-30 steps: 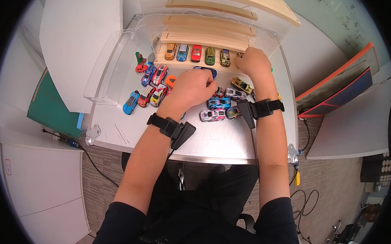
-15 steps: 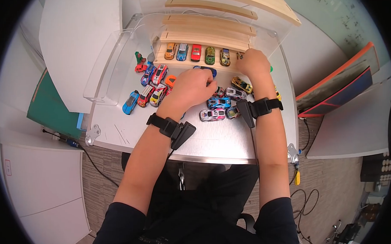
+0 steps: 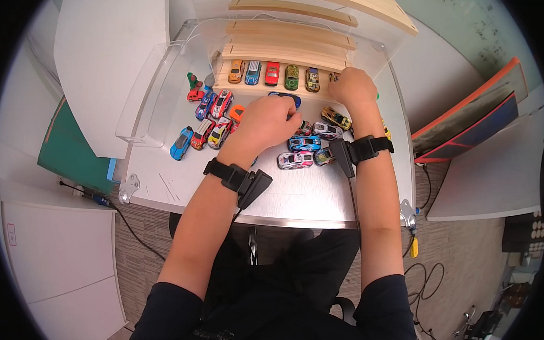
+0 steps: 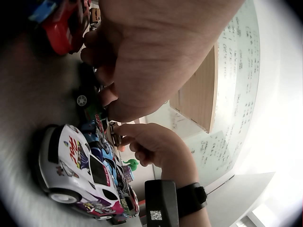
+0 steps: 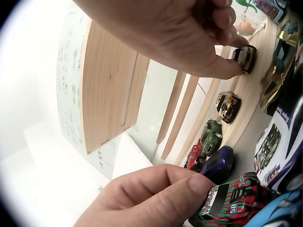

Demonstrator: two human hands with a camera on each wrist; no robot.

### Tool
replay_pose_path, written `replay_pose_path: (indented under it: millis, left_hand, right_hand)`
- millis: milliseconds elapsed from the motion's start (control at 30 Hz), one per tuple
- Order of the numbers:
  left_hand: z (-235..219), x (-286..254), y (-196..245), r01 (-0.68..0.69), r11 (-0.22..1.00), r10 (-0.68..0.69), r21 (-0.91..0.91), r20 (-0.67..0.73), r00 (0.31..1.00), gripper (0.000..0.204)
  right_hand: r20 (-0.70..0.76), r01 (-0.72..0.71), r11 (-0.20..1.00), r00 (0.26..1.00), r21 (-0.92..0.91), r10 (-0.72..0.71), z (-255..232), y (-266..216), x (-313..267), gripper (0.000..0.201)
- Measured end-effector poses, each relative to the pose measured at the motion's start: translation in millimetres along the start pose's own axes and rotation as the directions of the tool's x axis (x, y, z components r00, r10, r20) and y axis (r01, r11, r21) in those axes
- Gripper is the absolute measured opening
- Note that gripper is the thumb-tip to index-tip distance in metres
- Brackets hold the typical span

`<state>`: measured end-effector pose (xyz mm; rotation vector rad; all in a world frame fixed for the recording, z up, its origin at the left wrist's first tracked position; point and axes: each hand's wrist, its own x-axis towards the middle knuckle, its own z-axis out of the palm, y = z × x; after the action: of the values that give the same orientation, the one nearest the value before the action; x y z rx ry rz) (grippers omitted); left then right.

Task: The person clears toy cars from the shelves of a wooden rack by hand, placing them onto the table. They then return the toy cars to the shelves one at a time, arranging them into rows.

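Observation:
My right hand (image 3: 354,89) reaches to the right end of a row of toy cars on the lowest wooden shelf. In the right wrist view, its thumb and finger pinch a small dark-and-silver toy car (image 5: 244,57) standing there. Left of it a patterned yellow-and-black car (image 3: 313,80) stands in line with green, red, blue and orange ones. My left hand (image 3: 267,122) is low among the cars on the table. Between its thumb and fingers it holds a red, green and black toy car (image 5: 232,201) marked 58. A dark blue car (image 3: 284,99) lies just beyond that hand.
More cars lie on the metal table (image 3: 271,200) on both sides of my left hand, including a white-and-pink one (image 3: 295,161) and a light blue one (image 3: 182,143). Wooden shelf boards (image 3: 292,33) rise above the row. A clear plastic bin (image 3: 143,114) stands at the left.

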<state>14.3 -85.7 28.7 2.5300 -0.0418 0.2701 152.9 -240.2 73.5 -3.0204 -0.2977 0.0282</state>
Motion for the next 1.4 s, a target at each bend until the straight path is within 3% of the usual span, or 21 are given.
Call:
replay_pose_path:
  millis: [267, 367, 433, 567, 667, 800, 933, 1133, 1200, 1233, 1300, 1400]
  left_hand:
    - [-1.7, -0.6, 1.2, -0.001, 1.000, 0.001, -0.008, 0.000, 1.000, 0.028]
    - [-3.3, -0.8, 2.2, 0.012, 1.000, -0.011, -0.014, 0.011, 1.000, 0.028]
    - [-1.6, -0.6, 1.0, 0.001, 1.000, -0.001, -0.007, 0.000, 1.000, 0.028]
    - [0.9, -0.8, -0.1, -0.007, 1.000, 0.007, -0.019, -0.011, 1.000, 0.027]
    - [2.8, -0.9, -1.5, -0.029, 0.999, 0.028, -0.023, -0.038, 0.999, 0.026]
    - [2.5, -0.6, -1.4, -0.028, 0.999, 0.027, -0.018, -0.036, 0.999, 0.025]
    - [1.7, -0.4, -0.3, -0.013, 1.000, 0.013, -0.016, -0.022, 1.000, 0.025]
    - [2.3, -0.7, -1.5, -0.033, 0.999, 0.033, -0.014, -0.037, 0.999, 0.025]
    - [2.8, -0.2, -2.0, -0.036, 0.999, 0.035, -0.008, -0.033, 0.999, 0.026]
    - [3.0, -0.1, -1.9, -0.038, 0.999, 0.038, -0.003, -0.029, 0.999, 0.026]
    - [1.7, -0.1, 0.0, -0.029, 1.000, 0.029, -0.006, -0.015, 0.999, 0.026]
    - [0.6, -0.2, 1.2, -0.013, 1.000, 0.013, -0.017, 0.000, 1.000, 0.026]
  right_hand:
    - [-0.082, 0.030, 0.999, 0.996, 0.041, -0.027, -17.1, 2.5, -5.1, 0.038]
    - [-0.184, 0.064, 0.986, 0.982, 0.153, -0.035, -36.8, 3.6, -16.2, 0.038]
    - [-0.340, 0.136, 0.929, 0.940, 0.344, -0.012, -51.1, 3.8, -33.3, 0.037]
    - [-0.362, 0.141, 0.893, 0.932, 0.428, 0.026, -36.1, 18.8, -35.4, 0.035]
    - [-0.278, 0.100, 0.914, 0.961, 0.393, 0.015, -15.2, 28.1, -38.2, 0.033]
    - [-0.345, 0.150, 0.915, 0.938, 0.375, -0.012, 12.4, 33.0, -37.0, 0.032]
    - [-0.292, 0.144, 0.908, 0.956, 0.394, -0.024, 15.2, 28.4, -36.4, 0.033]
    - [-0.290, 0.282, 0.914, 0.937, 0.291, -0.196, 14.2, 3.3, -28.2, 0.035]
    - [-0.279, 0.421, 0.877, 0.892, 0.230, -0.356, 18.6, -7.4, -27.4, 0.038]
    - [-0.278, 0.421, 0.877, 0.893, 0.231, -0.355, 18.5, -13.5, -26.3, 0.038]
    - [-0.097, 0.349, 0.916, 0.937, 0.199, -0.336, 18.0, -25.3, -23.9, 0.046]
    - [-0.129, 0.373, 0.905, 0.927, 0.203, -0.353, 23.5, -34.3, -22.3, 0.052]
